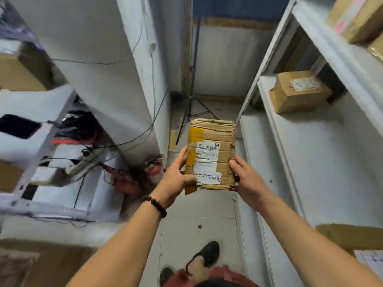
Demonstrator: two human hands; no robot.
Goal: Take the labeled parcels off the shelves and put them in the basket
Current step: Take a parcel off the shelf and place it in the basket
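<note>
A bracelet of dark, round beads circles the wrist behind my left hand, and both my forearms are bare. Lower down I wear a black, low-cut shoe on 1 foot, a second dark shoe partly hidden, and a reddish garment at the bottom edge.

Three brown cardboard boxes show clearly: one labelled cardboard parcel in the air, one labelled box on the right middle shelf, and one taped box on the shelf above. More cardboard at the edges is too blurred to count. Two grips: left grip, right grip. One dark beaded bracelet, one black tripod stand, two black shoes.
</note>
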